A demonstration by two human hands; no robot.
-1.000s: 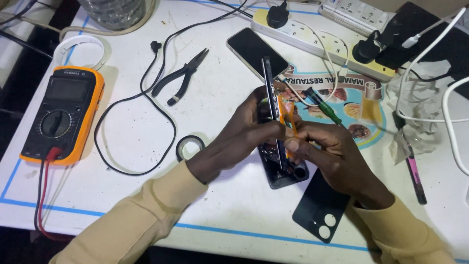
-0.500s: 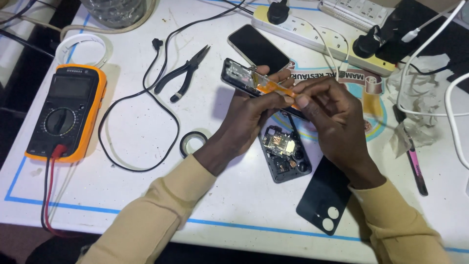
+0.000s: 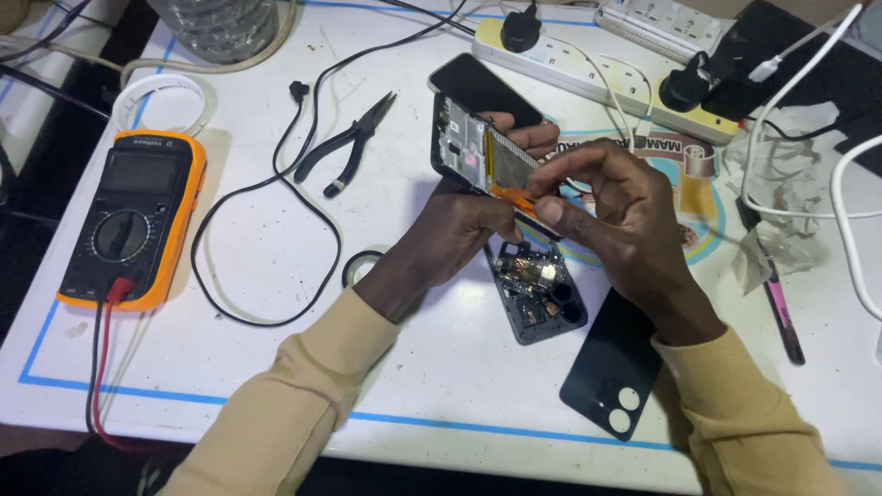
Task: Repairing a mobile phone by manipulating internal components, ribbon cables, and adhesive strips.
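The fingers [image 3: 551, 209] of the right hand [image 3: 617, 216] were pinched closed on the near edge of an opened phone frame [image 3: 478, 161], by its orange strip; the left hand [image 3: 459, 241] gripped the same frame from below, thumb and fingers wrapped around it, holding it tilted above the worktop [image 3: 276, 367]. Both forearms, in tan sleeves, came in from the near edge, wrists bent inward toward each other.

Just below the hands lay one dark inner phone part [image 3: 537, 294] with exposed components, and to its right one black back cover [image 3: 614, 367] with two round camera holes. One intact phone [image 3: 482, 87] lay face up beyond the frame. Under the right hand sat a round sticker [image 3: 689, 184], blue-rimmed with pale colours, though mostly hidden.

To the left were one pair of pliers [image 3: 347, 145], one roll of black tape [image 3: 360, 268], apparently, and one orange-cased multimeter [image 3: 133, 220]. One white power strip [image 3: 588, 78] ran along the far side, carrying two black plugs.
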